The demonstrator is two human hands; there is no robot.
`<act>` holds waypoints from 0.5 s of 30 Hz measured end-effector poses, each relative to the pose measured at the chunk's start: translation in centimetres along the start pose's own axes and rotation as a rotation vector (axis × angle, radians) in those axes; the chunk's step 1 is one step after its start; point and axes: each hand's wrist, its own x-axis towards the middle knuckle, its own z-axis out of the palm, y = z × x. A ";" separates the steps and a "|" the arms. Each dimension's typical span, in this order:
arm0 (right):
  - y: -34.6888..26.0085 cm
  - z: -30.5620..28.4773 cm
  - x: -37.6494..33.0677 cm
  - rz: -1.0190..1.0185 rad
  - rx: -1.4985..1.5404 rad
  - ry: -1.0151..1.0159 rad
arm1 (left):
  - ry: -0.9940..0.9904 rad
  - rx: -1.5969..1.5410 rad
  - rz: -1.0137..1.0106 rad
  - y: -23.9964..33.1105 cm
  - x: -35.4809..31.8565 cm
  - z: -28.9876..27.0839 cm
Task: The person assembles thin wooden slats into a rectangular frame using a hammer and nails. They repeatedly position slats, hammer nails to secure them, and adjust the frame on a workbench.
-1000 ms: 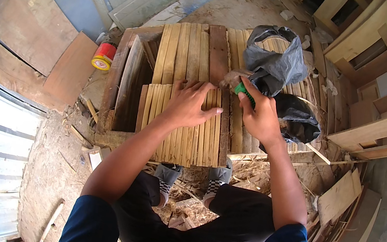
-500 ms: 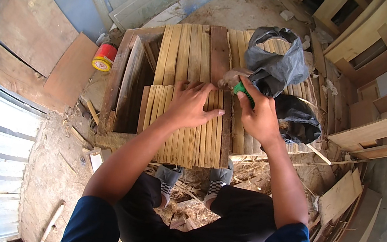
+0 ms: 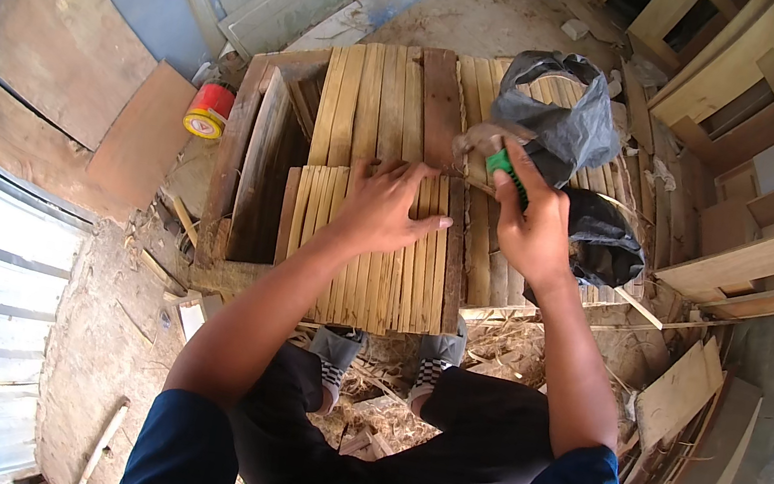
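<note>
My right hand (image 3: 538, 228) is wrapped round the green grip of a hammer (image 3: 507, 174). The hammer's head is smeared by motion and hovers just right of a dark brown board's end. My left hand (image 3: 384, 206) lies spread on a panel of narrow wooden slats (image 3: 370, 285), thumb stretched to the right and fingertips at the panel's far edge. Beneath the panel is a low bench of wider wooden strips (image 3: 369, 97), with the dark brown board (image 3: 440, 109) running across it. Whether a nail stands near my left fingertips is too small to tell.
Black plastic bags (image 3: 568, 119) lie on the bench's right side. An open wooden compartment (image 3: 270, 183) is at its left. Beyond that stands a red and yellow can (image 3: 209, 111). Wood shavings (image 3: 380, 413) cover the floor by my feet; scrap boards (image 3: 681, 431) lean at the right.
My right hand has moved slightly to the right with the hammer, and the hammer's head has risen away from the panel's edge. My left hand stays almost where it was.
</note>
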 end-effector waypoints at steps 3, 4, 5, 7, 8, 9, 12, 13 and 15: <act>-0.2 0.1 -0.3 -0.015 -0.012 0.017 | -0.020 -0.030 -0.035 0.1 0.0 -0.1; -0.2 0.3 -0.4 -0.046 -0.041 0.009 | -0.016 -0.043 -0.040 0.1 0.0 -0.2; -0.1 0.1 -0.4 -0.001 -0.222 -0.191 | -0.013 -0.056 -0.043 0.1 0.0 -0.2; 0.0 0.4 -0.5 -0.028 -0.157 -0.144 | 0.019 -0.056 -0.018 0.0 0.0 -0.3; 0.1 0.5 -0.4 0.005 -0.142 -0.141 | 0.053 -0.047 0.004 0.0 0.0 -0.2; 0.2 0.5 -0.4 -0.061 -0.107 -0.095 | 0.057 -0.027 0.005 0.0 0.0 -0.1; 0.4 0.4 -0.3 -0.069 -0.045 0.000 | 0.002 -0.079 -0.020 -0.2 0.1 0.1; 0.4 0.4 -0.3 -0.055 -0.023 0.038 | 0.002 -0.090 -0.020 -0.3 0.1 0.1; 0.3 0.4 -0.5 -0.028 -0.054 0.004 | -0.007 -0.081 -0.033 -0.3 0.0 0.1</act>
